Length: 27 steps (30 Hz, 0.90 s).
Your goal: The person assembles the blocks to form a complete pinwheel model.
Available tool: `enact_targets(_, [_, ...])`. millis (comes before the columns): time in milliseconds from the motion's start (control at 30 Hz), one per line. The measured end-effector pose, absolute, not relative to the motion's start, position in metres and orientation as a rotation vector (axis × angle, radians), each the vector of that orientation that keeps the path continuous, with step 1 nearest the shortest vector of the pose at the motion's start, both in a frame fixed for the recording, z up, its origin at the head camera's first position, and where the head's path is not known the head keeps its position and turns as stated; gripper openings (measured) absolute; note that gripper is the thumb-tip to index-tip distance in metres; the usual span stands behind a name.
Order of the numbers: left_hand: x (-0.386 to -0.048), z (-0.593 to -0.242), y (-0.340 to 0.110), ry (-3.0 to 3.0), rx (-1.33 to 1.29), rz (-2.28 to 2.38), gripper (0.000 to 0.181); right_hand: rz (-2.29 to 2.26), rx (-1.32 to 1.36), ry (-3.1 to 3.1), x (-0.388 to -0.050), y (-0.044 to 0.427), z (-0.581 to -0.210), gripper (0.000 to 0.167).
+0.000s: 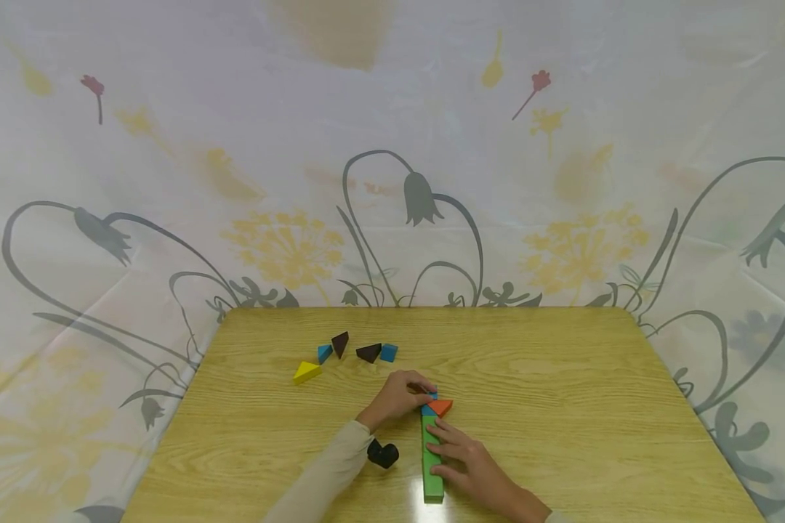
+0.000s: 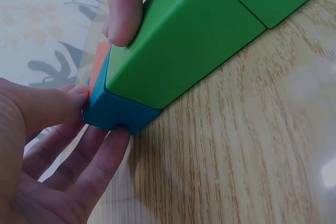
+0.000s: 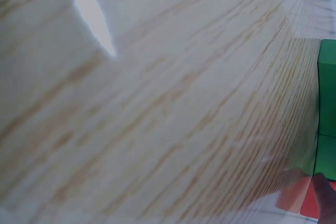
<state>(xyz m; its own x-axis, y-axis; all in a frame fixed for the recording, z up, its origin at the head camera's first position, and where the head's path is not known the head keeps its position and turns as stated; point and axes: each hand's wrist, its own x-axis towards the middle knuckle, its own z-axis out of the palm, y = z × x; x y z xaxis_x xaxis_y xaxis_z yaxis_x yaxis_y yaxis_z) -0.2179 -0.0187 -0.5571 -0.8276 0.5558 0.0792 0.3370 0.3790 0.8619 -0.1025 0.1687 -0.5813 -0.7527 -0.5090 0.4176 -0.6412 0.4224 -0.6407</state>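
Green blocks [image 1: 433,465] lie end to end in a row on the table. At the far end, a blue block [image 2: 118,109] and an orange triangular block [image 1: 441,407] meet the row, with a bit more blue just beyond. My left hand [image 1: 400,396] pinches the blue block between thumb and fingertips. Its fingers hide part of that end. My right hand [image 1: 477,465] rests nearly straight fingers on the green blocks from the right side. One fingertip [image 3: 324,190] of it shows by the red-orange block [image 3: 311,205] in the right wrist view.
Farther back on the wooden table [image 1: 562,378] lie a yellow triangular block [image 1: 307,373], two dark ones [image 1: 369,353] and two blue ones [image 1: 389,353]. A black device [image 1: 384,455] sits at the left wrist. A flower-printed curtain [image 1: 392,109] hangs behind the table.
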Motion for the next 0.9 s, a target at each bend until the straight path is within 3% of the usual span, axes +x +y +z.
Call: enact_targets(900, [-0.214, -0.547, -0.025, 2.446, 0.797, 1.441, 0.013, 1.256, 1.036, -2.496, -0.102, 0.168, -0.579, 0.036])
